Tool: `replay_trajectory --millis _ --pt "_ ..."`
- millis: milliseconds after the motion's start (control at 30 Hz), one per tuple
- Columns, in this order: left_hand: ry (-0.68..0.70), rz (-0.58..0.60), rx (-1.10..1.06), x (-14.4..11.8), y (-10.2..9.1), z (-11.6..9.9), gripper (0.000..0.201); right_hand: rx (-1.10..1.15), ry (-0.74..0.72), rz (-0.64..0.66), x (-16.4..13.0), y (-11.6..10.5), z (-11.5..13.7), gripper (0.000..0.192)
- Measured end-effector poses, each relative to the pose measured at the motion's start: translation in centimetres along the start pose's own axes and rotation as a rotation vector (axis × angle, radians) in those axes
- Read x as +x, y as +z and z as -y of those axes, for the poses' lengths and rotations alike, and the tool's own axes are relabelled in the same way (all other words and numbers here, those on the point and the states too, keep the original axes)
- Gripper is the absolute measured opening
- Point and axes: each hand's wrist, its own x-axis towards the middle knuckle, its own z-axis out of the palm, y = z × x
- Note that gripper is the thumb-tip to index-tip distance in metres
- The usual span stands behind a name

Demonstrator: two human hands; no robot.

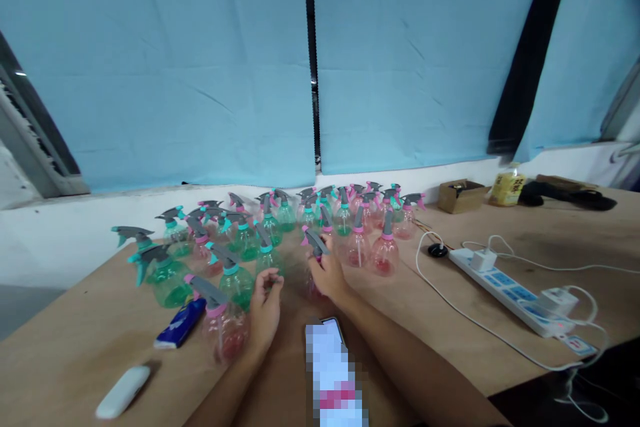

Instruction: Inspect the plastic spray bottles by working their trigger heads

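Observation:
My right hand (327, 273) is closed around the neck of a pink spray bottle (316, 241) with a grey trigger head; the fingers and wrist hide most of its body. My left hand (267, 303) is loosely curled with nothing seen in it, fingertips in front of a clear green spray bottle (269, 260). Whether it touches that bottle I cannot tell. Beside my left wrist stands another pink spray bottle (225, 333), with a little red showing low inside. A green spray bottle (237, 287) is just behind it. Several more green and pink spray bottles stand upright in rows beyond my hands.
A phone (330, 360) lies between my forearms. To the left are a blue packet (181, 323) and a white case (123, 392). On the right, a power strip (510, 290) trails white cables. A cardboard box (463, 197) and a yellow-labelled bottle (507, 187) stand near the wall.

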Motion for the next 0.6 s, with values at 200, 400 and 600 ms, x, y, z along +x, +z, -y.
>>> replay_trajectory --millis 200,400,600 --pt "0.227 0.006 0.231 -0.2 -0.2 -0.8 0.053 -0.078 -0.093 0.034 -0.7 0.5 -1.1 0.05" --pt "0.208 0.107 0.361 -0.5 -0.1 -0.6 0.067 -0.254 -0.079 0.049 -0.9 0.9 -1.1 0.056" --pt "0.132 0.18 0.398 -0.4 -0.2 -0.6 0.077 -0.247 -0.113 0.172 -0.6 0.4 -0.6 0.061"
